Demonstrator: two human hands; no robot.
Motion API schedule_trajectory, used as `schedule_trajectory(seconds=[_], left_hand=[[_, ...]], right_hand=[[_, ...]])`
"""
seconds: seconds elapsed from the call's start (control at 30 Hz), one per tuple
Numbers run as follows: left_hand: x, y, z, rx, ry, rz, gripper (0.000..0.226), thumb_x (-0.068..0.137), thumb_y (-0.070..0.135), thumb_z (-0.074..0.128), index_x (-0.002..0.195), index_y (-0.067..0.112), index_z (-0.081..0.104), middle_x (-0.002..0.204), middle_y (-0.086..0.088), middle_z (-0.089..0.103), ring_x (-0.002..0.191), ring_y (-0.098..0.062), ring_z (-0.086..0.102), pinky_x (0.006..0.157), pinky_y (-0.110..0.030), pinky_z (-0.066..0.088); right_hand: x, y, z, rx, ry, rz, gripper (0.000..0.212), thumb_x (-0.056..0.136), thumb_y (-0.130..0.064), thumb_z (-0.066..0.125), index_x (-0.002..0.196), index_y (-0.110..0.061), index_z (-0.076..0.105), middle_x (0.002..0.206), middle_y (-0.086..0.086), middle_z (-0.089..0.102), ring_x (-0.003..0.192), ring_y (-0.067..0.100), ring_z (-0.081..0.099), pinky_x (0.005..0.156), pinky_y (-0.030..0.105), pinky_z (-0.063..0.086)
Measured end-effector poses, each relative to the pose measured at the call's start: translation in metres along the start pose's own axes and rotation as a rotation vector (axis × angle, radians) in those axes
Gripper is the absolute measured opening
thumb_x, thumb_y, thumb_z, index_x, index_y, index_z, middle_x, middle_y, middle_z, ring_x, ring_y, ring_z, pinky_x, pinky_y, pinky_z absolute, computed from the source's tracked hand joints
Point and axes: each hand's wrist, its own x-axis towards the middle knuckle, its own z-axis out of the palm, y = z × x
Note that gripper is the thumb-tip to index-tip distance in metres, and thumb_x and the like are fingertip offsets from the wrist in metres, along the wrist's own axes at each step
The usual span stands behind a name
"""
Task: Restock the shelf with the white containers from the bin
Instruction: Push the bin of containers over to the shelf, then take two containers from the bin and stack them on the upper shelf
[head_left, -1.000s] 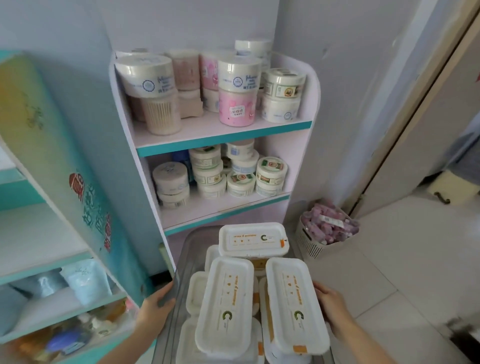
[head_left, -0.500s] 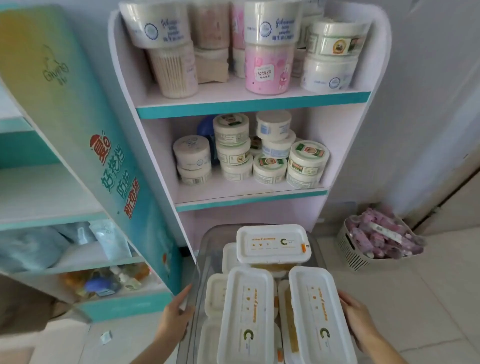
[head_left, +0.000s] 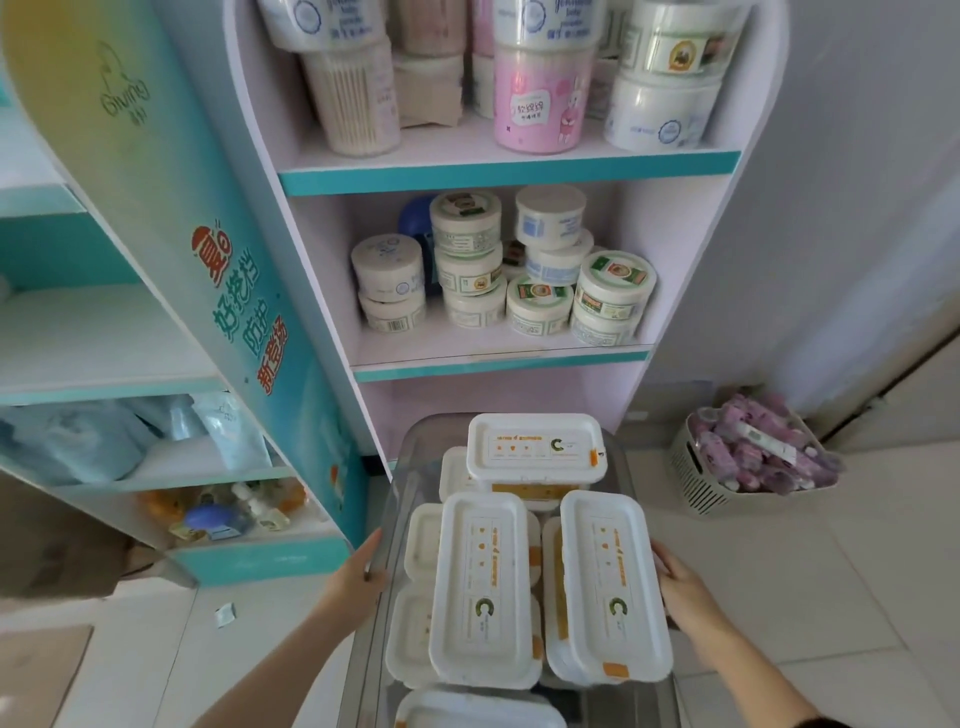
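A clear plastic bin (head_left: 410, 467) sits low in front of the pale shelf unit (head_left: 498, 358). It is piled with several white rectangular containers carrying orange and green labels: one lies crosswise at the far end (head_left: 535, 447), two lie lengthwise nearer me (head_left: 483, 587) (head_left: 613, 587). My left hand (head_left: 358, 577) grips the bin's left rim. My right hand (head_left: 685, 587) holds its right side, partly hidden behind a container. The space under the lower shelf board, behind the bin, looks bare.
The two upper shelves hold round white and pink tubs (head_left: 613, 280). A teal display rack (head_left: 156, 260) stands to the left with packets and bottles. A slatted basket of purple items (head_left: 748, 462) sits on the tiled floor at right, near a door frame.
The view has dropped and closed in on the shelf unit, and the bin with both hands on it sits lower in front of the bottom shelf. The grip is unchanged.
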Motion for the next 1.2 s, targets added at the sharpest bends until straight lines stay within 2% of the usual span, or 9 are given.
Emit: schedule_trajectory(seconds=[0.07,0.17,0.27,0.43,0.6,0.87,1.07,1.13,1.2], left_hand=[[-0.006,0.003,-0.001,0.039,-0.021,0.02,0.054,0.099,0.013,0.037,0.148,0.023,0.016,0.139,-0.016,0.041,0.079,-0.01,0.052,0.069,-0.016,0.048],[-0.017,0.016,-0.004,0.134,0.015,0.032,0.051,0.099,0.019,0.038,0.147,0.02,0.02,0.143,-0.014,0.038,0.12,-0.027,0.048,0.1,-0.035,0.044],[-0.033,0.038,-0.013,0.228,0.049,0.063,0.045,0.1,0.022,0.036,0.143,0.014,0.026,0.137,-0.015,0.046,0.122,-0.029,0.048,0.101,-0.035,0.043],[-0.065,0.06,-0.014,0.073,0.013,0.131,0.039,0.099,0.019,0.039,0.138,0.012,0.039,0.125,-0.011,0.053,0.113,-0.028,0.052,0.098,-0.036,0.043],[-0.054,0.038,-0.002,0.077,-0.074,0.135,0.048,0.095,0.035,0.046,0.141,0.026,0.035,0.143,-0.009,0.046,0.128,-0.03,0.047,0.107,-0.054,0.04],[-0.072,0.06,0.01,0.14,-0.084,0.145,0.052,0.098,0.029,0.043,0.145,0.014,0.027,0.15,-0.01,0.037,0.136,-0.03,0.038,0.111,-0.047,0.033],[-0.06,0.064,0.026,0.176,-0.11,0.121,0.038,0.096,0.027,0.047,0.13,0.01,0.045,0.129,-0.009,0.058,0.115,-0.027,0.058,0.097,-0.041,0.049],[-0.054,0.063,0.032,0.189,-0.118,0.091,0.039,0.096,0.025,0.047,0.131,0.008,0.043,0.129,-0.01,0.057,0.115,-0.026,0.058,0.096,-0.039,0.049],[-0.049,0.063,0.037,0.178,-0.119,0.066,0.038,0.096,0.023,0.047,0.13,0.007,0.042,0.127,-0.011,0.057,0.114,-0.026,0.059,0.094,-0.036,0.05]], right_hand=[[-0.011,-0.003,-0.004,-0.007,-0.007,0.024,0.049,0.096,-0.031,0.043,0.142,-0.024,0.03,0.138,0.008,0.05,0.115,0.027,0.055,0.091,0.043,0.049],[-0.029,-0.011,-0.011,-0.021,0.024,0.033,0.048,0.098,-0.027,0.038,0.144,-0.02,0.025,0.146,0.009,0.038,0.127,0.03,0.044,0.1,0.043,0.039],[-0.049,-0.018,-0.017,-0.045,0.037,0.008,0.048,0.098,-0.027,0.038,0.144,-0.02,0.025,0.15,0.007,0.031,0.133,0.028,0.037,0.108,0.045,0.032],[-0.083,-0.03,-0.018,-0.056,0.028,-0.038,0.05,0.097,-0.028,0.039,0.144,-0.019,0.025,0.151,0.006,0.029,0.136,0.027,0.032,0.112,0.047,0.029],[-0.106,-0.04,-0.009,-0.051,0.023,-0.066,0.049,0.097,-0.026,0.042,0.143,-0.017,0.027,0.149,0.007,0.033,0.135,0.025,0.035,0.111,0.043,0.029],[-0.113,-0.049,0.003,-0.179,0.068,-0.096,0.045,0.098,-0.019,0.038,0.142,-0.01,0.029,0.141,0.012,0.045,0.129,0.025,0.042,0.104,0.035,0.034],[-0.093,-0.052,0.008,-0.303,0.139,-0.064,0.036,0.097,-0.015,0.038,0.129,0.0,0.043,0.127,0.018,0.054,0.117,0.03,0.052,0.086,0.03,0.042],[-0.082,-0.047,0.01,-0.32,0.136,-0.038,0.026,0.096,-0.015,0.04,0.116,-0.003,0.051,0.108,0.014,0.057,0.099,0.025,0.058,0.069,0.023,0.042],[-0.071,-0.041,0.013,-0.323,0.134,-0.018,0.014,0.095,-0.016,0.042,0.087,-0.013,0.053,0.088,0.005,0.055,0.073,0.013,0.054,0.055,0.016,0.04]])
